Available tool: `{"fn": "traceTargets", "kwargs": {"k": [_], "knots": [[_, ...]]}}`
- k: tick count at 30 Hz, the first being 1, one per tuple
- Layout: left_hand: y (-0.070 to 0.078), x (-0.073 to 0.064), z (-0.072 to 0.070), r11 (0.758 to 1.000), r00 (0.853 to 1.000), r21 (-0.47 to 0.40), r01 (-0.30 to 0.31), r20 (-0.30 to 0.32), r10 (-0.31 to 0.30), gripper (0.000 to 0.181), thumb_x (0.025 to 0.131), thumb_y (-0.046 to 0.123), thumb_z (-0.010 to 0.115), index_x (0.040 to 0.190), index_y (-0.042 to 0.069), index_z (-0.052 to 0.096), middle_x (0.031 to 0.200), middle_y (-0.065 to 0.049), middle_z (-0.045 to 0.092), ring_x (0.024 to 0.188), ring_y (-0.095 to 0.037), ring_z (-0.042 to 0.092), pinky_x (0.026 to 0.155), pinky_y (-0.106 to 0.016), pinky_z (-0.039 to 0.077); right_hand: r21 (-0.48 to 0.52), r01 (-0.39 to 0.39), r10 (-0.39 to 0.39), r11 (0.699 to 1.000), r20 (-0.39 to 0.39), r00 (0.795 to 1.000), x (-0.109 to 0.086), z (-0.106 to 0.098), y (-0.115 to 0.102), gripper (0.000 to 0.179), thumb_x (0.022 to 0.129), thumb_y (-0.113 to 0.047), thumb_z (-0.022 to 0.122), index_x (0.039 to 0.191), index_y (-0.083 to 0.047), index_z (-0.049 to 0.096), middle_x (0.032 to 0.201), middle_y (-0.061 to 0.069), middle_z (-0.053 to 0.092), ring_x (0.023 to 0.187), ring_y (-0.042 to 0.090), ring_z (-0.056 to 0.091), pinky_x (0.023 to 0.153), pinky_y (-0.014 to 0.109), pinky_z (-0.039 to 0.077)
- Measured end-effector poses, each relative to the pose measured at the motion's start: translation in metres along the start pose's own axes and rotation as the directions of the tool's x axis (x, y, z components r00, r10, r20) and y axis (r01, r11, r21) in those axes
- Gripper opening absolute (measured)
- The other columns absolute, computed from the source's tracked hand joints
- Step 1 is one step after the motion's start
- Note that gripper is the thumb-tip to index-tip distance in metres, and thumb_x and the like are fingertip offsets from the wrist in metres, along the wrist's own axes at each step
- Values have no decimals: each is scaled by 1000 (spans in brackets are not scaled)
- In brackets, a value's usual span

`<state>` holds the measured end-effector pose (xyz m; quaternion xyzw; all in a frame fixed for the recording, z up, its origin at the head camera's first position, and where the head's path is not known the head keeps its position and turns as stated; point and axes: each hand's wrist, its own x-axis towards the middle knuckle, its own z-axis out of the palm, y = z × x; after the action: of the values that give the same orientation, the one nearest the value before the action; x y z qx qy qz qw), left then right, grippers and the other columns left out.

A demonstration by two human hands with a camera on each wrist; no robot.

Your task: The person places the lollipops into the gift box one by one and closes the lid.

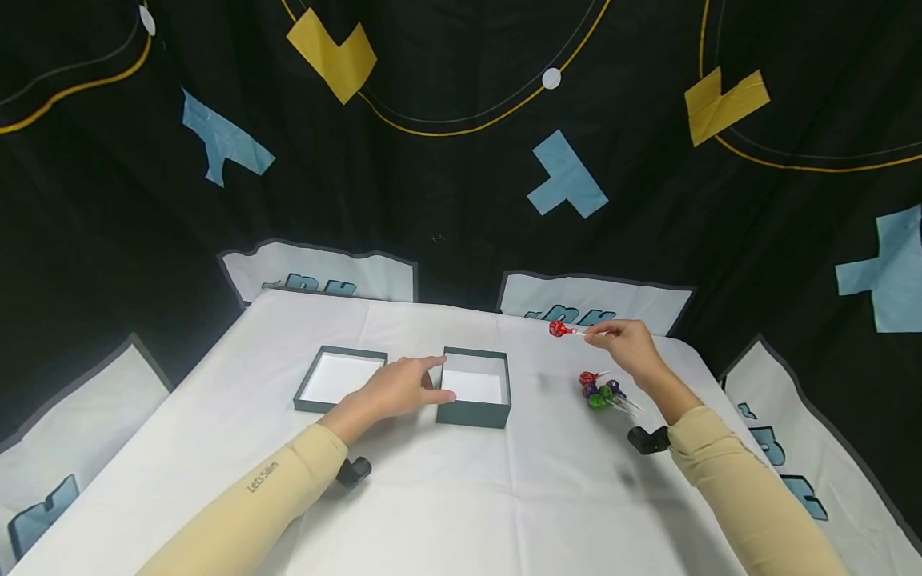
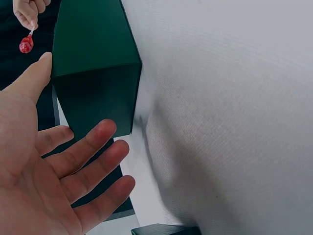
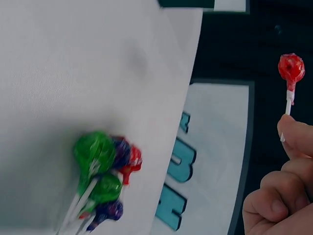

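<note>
By its white stick, a red-wrapped lollipop is pinched between thumb and forefinger of my right hand, raised above the far right of the table. My left hand is at the left side of a deep dark green box with a white inside. Its fingers are spread, and in the left wrist view the thumb is against or very near the box wall. On the table below my right hand lies a bunch of red, green and purple lollipops, sticks pointing toward me.
Left of the box, partly behind my left hand, lies a shallow dark green tray-like box part with a white inside. Both stand on a white cloth-covered table. A black curtain with tape pieces hangs behind the table.
</note>
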<state>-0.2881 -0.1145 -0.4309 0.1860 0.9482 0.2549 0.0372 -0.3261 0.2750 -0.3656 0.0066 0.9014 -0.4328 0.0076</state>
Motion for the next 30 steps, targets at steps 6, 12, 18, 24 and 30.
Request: {"fn": "traceTargets", "kwargs": {"k": [6, 12, 18, 24, 30], "knots": [[2, -1, -2, 1000, 1000, 8, 1, 4, -1, 81, 85, 57, 74, 150, 17, 49, 86, 8, 68, 75, -9, 59, 70, -33, 48, -6, 6, -6, 1000, 5, 1000, 0, 10, -10, 31, 100, -29, 64, 119, -6, 71, 130, 17, 64, 128, 36, 51, 109, 61, 35], [2, 0, -1, 1000, 1000, 7, -7, 4, 7, 80, 85, 57, 74, 150, 17, 49, 86, 7, 68, 75, -9, 59, 68, -32, 48, -20, 30, -30, 999, -12, 999, -1, 23, -19, 25, 98, -26, 67, 113, -7, 74, 125, 16, 66, 124, 35, 52, 107, 59, 38], [1, -2, 0, 1000, 1000, 10, 10, 5, -10, 81, 85, 58, 74, 150, 18, 49, 82, 9, 67, 72, -8, 59, 67, -32, 48, -39, 51, -51, 998, -2, 999, -3, 39, -34, 22, 98, -26, 68, 109, -8, 75, 122, 14, 68, 120, 33, 54, 104, 57, 40], [1, -3, 2, 1000, 1000, 11, 5, 12, -5, 81, 84, 59, 74, 150, 18, 50, 81, 9, 66, 72, -9, 59, 66, -32, 47, -45, 44, -44, 998, 7, 999, -3, 52, -46, 23, 97, -26, 69, 110, -8, 76, 121, 12, 69, 119, 32, 54, 105, 57, 40], [2, -1, -1, 1000, 1000, 17, 5, 9, -5, 81, 84, 58, 74, 150, 18, 50, 78, 10, 65, 70, -9, 58, 65, -31, 47, -60, 57, -57, 997, 2, 998, -1, 61, -58, 19, 95, -25, 71, 105, -10, 77, 120, 12, 68, 114, 30, 53, 98, 52, 43]]}}
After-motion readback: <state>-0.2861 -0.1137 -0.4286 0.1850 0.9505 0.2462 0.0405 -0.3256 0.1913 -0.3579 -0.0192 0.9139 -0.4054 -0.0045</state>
